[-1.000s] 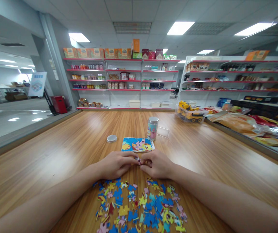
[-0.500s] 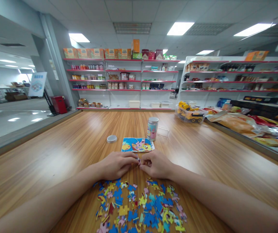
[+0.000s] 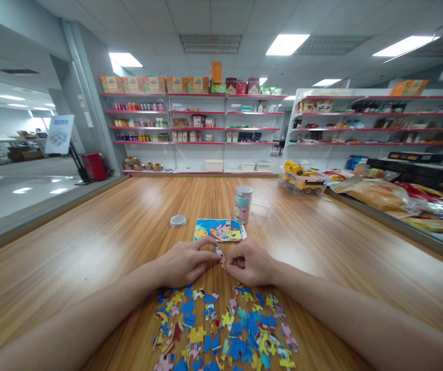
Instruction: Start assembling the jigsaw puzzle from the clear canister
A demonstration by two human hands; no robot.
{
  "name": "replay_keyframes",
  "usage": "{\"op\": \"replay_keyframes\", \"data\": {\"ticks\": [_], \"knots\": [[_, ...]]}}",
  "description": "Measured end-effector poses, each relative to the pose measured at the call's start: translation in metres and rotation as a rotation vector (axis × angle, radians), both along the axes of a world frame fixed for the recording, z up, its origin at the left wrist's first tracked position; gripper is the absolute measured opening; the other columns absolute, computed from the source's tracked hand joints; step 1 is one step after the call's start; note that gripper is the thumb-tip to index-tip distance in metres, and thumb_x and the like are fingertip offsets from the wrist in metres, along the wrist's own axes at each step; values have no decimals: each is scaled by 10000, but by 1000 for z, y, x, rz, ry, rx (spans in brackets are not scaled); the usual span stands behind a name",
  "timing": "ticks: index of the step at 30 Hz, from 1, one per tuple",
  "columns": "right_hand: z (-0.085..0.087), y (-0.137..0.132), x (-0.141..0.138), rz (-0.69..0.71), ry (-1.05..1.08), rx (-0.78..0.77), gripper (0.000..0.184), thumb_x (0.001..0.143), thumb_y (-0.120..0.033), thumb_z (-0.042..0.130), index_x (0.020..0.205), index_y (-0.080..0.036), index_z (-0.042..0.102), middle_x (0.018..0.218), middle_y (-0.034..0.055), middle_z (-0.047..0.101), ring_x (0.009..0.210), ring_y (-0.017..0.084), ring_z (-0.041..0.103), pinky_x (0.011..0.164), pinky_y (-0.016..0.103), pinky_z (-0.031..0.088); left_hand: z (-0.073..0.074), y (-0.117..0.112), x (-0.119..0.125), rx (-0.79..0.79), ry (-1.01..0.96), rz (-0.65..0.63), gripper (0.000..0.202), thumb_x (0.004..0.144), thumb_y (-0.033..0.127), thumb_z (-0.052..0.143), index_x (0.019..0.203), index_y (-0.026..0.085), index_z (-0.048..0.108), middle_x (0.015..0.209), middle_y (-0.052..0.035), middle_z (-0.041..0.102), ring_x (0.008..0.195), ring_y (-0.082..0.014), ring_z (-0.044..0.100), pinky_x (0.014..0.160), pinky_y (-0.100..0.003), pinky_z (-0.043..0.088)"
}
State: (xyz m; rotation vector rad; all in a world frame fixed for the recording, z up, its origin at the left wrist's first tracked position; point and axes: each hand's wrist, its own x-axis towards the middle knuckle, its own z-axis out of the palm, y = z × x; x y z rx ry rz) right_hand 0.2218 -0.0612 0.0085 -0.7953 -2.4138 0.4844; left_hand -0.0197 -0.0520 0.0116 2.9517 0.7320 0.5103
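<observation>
a small strip of puzzle pieces (image 3: 222, 260) lies on the tabletop (image 3: 136, 211) between the hands; left hand (image 3: 185, 264): fingers parted, one fingertip at the strip; right hand (image 3: 251, 263): fingers curled narrow beside it, any grip hidden from me.

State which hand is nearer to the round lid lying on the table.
Left. The left hand is on the near side of the lid, apart from it; the right hand is farther off, to the lid's near right.
</observation>
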Motion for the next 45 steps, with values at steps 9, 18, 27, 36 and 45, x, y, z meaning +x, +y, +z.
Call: {"op": "replay_keyframes", "data": {"ticks": [9,18,27,36,45], "knots": [[0,-2,0,97,16,-11,136,742,-157,554,719,-143,687,488,-53,455,426,68,376,444,189,304,-1,1,-1,-41,-27,-21,353,937,164,439,1243,271,577,1280,-55,541,1060,-208,602,919,-326,493],[0,0,-2,-70,60,18,179,811,-197,556,776,-145,724,467,-50,449,424,69,377,443,190,283,0,1,0,-82,-48,-56,400,922,135,431,1298,245,507,1316,-55,537,1148,-211,560,978,-328,463],[-4,4,0,7,80,2,160,717,-146,581,744,-139,738,463,-45,481,418,68,408,438,177,309,0,0,1,-116,-67,-61,348,941,155,417,1248,235,561,1292,-50,553,1128,-203,565,974,-317,448],[-5,6,-1,-115,99,-1,164,780,-167,567,760,-141,728,464,-54,432,423,67,374,436,188,271,-9,15,-3,-433,-434,95,302,915,251,518,1191,167,606,1094,-76,628,773,-146,576,715,-276,480],[-1,4,-1,-134,30,13,201,734,-103,585,807,-176,758,478,-52,450,456,75,406,479,188,300,-2,8,0,-368,-344,-46,209,915,192,530,1009,182,717,1048,-69,626,979,-175,593,897,-295,457]]}}
